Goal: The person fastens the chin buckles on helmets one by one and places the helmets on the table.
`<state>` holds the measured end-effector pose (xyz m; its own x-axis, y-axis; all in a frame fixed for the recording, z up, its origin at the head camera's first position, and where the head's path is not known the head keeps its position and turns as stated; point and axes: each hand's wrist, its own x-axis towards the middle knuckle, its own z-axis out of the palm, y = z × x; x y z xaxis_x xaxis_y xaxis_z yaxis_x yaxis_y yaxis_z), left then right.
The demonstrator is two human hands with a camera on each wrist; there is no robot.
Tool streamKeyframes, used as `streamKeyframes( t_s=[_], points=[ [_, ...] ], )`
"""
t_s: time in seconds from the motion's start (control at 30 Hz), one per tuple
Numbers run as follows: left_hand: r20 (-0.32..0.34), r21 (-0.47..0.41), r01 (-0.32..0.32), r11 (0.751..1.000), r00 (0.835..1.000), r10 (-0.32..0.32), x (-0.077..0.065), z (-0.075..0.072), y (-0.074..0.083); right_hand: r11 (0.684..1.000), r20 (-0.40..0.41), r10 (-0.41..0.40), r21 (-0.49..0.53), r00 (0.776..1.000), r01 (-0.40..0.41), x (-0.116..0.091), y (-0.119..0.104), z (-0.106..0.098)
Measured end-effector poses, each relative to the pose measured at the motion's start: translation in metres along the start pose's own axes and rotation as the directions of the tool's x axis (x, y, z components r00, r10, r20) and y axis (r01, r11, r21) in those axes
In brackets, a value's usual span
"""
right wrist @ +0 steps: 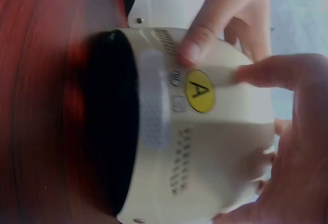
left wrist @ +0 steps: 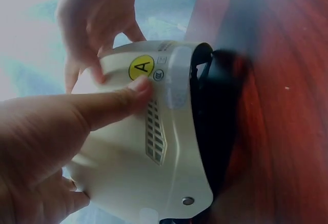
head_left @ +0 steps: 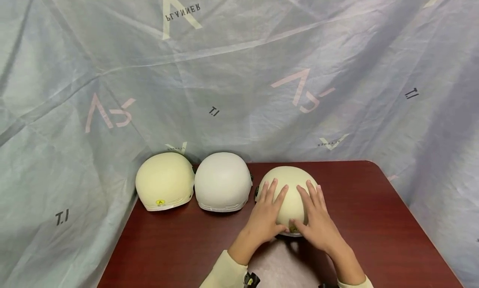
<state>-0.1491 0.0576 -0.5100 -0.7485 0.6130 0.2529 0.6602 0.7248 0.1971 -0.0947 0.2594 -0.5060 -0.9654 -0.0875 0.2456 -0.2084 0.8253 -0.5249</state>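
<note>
A cream helmet [head_left: 290, 196] with a yellow "A" sticker [right wrist: 200, 91] is at the right of the row, its dome up. Both hands lie spread over its near side, fingers straight along the dome. My left hand [head_left: 263, 217] touches the left half, its thumb beside the sticker in the left wrist view. My right hand [head_left: 318, 219] touches the right half, and its thumb comes close to the left thumb. The helmet's front rim and dark inside show in both wrist views; whether the rim rests wholly on the table is unclear.
To the left stand a white helmet [head_left: 223, 182] and, beyond it, another cream helmet [head_left: 164, 180] with a yellow sticker. They sit side by side near the back edge of the dark red table [head_left: 168, 246]. Grey printed sheeting [head_left: 239, 92] hangs behind and around it.
</note>
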Motion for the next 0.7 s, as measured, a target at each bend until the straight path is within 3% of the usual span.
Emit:
streamKeyframes(
  t_s=[0.13,0.5,0.7],
  points=[
    [0.026,-0.001,-0.001,1.000,1.000,0.001,0.008,0.001,0.000,1.000,-0.038,0.008,0.025,0.999,-0.007,0.010,0.005,0.006],
    [0.009,-0.050,0.018,0.999,1.000,-0.017,0.035,0.012,-0.007,0.996,-0.073,0.087,0.038,0.994,-0.084,0.033,0.020,0.010],
    [-0.013,-0.061,0.022,0.998,1.000,-0.023,0.050,0.014,-0.009,0.996,-0.109,0.092,0.016,0.990,-0.091,0.046,0.031,0.013]
  ],
)
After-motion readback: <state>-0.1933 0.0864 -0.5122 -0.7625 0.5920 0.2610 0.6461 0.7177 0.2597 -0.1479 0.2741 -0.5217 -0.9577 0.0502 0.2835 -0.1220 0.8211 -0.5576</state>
